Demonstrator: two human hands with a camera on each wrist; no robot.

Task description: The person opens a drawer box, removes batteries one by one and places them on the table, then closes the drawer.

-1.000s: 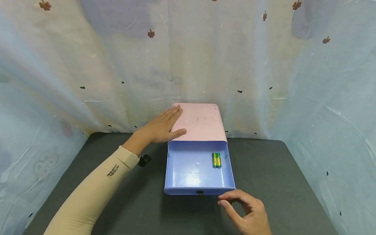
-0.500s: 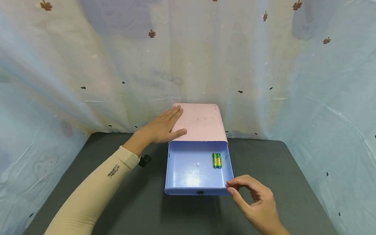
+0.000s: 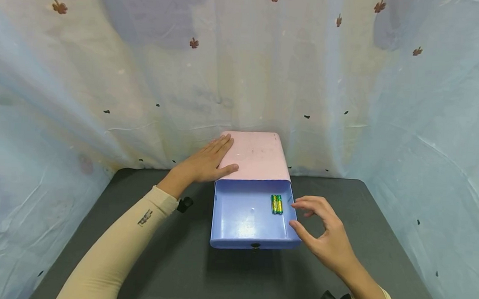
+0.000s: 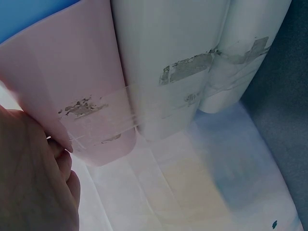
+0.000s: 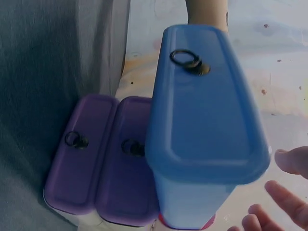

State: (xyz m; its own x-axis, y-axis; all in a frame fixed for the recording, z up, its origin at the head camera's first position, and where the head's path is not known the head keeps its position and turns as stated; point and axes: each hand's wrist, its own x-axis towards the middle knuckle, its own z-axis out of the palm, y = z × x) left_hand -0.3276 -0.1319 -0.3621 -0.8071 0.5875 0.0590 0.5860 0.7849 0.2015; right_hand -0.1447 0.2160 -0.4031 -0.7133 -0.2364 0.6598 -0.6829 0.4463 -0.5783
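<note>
A small drawer cabinet has a pink top casing point(image 3: 257, 155) with a blue drawer point(image 3: 235, 214) pulled well out toward me. Two green-and-yellow batteries point(image 3: 276, 204) lie side by side at the drawer's right. My left hand point(image 3: 202, 164) rests on the casing's left edge, fingers and thumb extended over the top. Beside the drawer's right wall, my right hand point(image 3: 331, 234) has its thumb and fingers spread apart, holding nothing. The right wrist view shows the drawer front with a ring pull point(image 5: 185, 58) and part of the right hand point(image 5: 288, 197).
Below the blue drawer are two shut drawers with purple fronts point(image 5: 127, 163), each with a ring pull. White casings point(image 4: 168, 62) sit under the pink one. The cabinet stands on a dark table point(image 3: 164, 264), with a patterned cloth point(image 3: 244, 75) hanging behind and at the sides.
My right hand has moved from the drawer's front right corner up along its right side, and its thumb and fingers have parted. The left hand, drawer and batteries stay put.
</note>
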